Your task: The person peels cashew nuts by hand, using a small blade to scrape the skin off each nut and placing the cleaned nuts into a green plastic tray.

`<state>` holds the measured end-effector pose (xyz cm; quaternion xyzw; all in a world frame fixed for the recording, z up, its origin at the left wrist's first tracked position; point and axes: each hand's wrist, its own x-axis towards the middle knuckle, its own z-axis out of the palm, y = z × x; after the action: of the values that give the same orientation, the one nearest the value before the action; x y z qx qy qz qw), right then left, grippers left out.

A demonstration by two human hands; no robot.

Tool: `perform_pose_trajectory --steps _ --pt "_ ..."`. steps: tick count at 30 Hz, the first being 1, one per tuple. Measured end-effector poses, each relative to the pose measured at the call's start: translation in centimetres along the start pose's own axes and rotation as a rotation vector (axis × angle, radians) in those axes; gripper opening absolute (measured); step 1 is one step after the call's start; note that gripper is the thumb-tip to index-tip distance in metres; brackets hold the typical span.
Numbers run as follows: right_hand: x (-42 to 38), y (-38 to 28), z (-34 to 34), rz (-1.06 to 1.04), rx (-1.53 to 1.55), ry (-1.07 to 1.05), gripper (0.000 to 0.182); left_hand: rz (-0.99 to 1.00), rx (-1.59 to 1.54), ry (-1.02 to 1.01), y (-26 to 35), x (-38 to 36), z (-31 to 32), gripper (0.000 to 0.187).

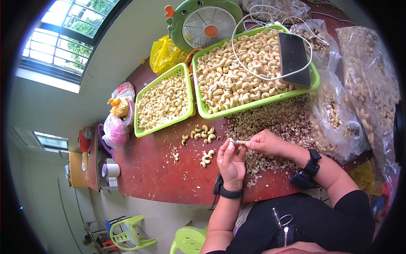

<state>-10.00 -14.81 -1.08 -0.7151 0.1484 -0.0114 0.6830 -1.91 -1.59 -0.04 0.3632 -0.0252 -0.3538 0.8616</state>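
Near the table's front edge, my left hand (pixel 232 164) pinches a pale cashew nut (pixel 231 141) between thumb and fingertips. My right hand (pixel 265 143) is closed around a small knife (pixel 242 143) with a tan handle, its tip against the nut; the blade is too small to make out clearly. Below and beside my right hand spreads a heap of brown skin flakes (pixel 275 122). Left of my hands, several loose cashews (pixel 205 133) lie in small groups on the red table (pixel 169 178).
Behind my hands, a large green basket (pixel 253 103) of cashews carries a phone (pixel 294 59) and a white cable (pixel 311 55). A smaller green basket (pixel 165 123) of nuts stands left. Plastic bags (pixel 338 118) of cashews line the right side; a green fan (pixel 207 25) stands behind.
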Motion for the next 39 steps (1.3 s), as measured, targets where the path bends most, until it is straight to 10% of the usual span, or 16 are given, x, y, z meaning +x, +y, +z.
perform_pose_trajectory --steps 39 --pt "-0.04 0.15 0.00 -0.021 -0.029 -0.025 0.038 0.012 0.031 -0.027 -0.03 0.13 -0.42 0.019"
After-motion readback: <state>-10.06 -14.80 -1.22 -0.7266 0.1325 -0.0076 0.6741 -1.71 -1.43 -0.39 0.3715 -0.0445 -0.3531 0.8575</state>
